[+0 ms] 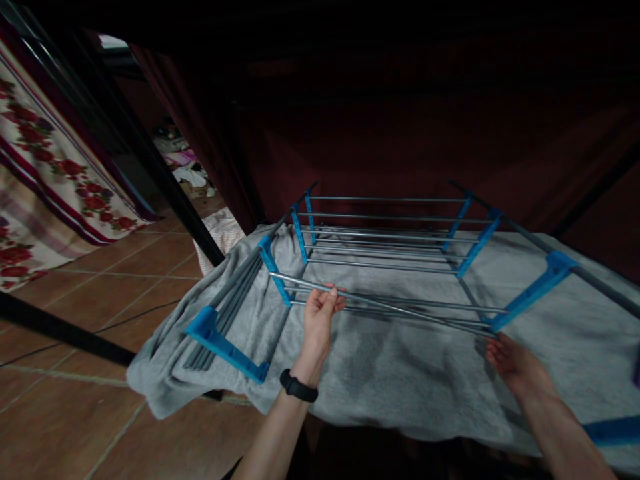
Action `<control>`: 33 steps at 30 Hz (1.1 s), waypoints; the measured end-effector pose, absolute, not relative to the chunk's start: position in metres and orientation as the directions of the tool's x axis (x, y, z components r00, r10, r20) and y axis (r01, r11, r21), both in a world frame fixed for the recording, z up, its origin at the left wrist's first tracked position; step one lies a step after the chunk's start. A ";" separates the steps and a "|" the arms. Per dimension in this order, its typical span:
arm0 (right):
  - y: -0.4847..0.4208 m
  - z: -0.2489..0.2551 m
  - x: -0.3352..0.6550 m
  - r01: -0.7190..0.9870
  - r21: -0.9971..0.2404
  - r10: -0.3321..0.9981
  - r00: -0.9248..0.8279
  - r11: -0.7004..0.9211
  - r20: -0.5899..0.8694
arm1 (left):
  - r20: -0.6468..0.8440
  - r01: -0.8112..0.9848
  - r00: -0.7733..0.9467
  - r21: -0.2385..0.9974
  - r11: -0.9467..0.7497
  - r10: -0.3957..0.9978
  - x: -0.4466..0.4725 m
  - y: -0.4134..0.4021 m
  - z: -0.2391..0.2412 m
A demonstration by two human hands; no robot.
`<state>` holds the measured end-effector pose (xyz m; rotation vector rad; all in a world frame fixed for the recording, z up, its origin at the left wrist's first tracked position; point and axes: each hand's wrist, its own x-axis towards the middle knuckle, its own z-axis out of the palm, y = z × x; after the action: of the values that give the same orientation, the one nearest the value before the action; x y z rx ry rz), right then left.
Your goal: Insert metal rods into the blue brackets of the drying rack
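Our left hand pinches a grey rod; our right hand curls at its end, grip unclear to us.

No text, label, brand, number or sign can be read here, whether on the blue plastic brackets, the grey metal rods between them, the black wristband at the near side or the floral fabric hanging at the left.

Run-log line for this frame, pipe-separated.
left hand: holding rod | right hand: at rod's right end | rod: slanted, left end at blue bracket | below: grey blanket
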<state>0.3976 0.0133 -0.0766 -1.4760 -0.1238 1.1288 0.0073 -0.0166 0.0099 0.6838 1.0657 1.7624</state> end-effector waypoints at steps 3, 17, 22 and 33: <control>0.014 -0.081 0.397 -0.514 -0.798 0.670 0.475 -0.313 -0.570 | 0.011 -0.413 -0.407 0.890 -0.194 0.913 0.008 -0.016 0.010; 0.012 -0.088 0.388 -0.425 -0.827 0.742 0.401 -0.369 -0.537 | 0.078 -0.369 -0.412 0.897 -0.245 0.908 0.012 -0.019 0.024; 0.010 -0.090 0.377 -0.367 -0.832 0.770 0.344 -0.416 -0.537 | 0.105 -0.344 -0.397 0.904 -0.254 0.912 0.012 -0.020 0.026; 0.002 -0.075 0.350 -0.122 -0.877 0.821 0.310 -0.466 -0.479 | 0.098 -0.343 -0.385 0.908 -0.241 0.918 0.011 -0.020 0.026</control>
<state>0.3502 0.0023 -0.0748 -1.6698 -0.6418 1.3049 0.0112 -0.0204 0.0265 0.8310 1.0648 1.7698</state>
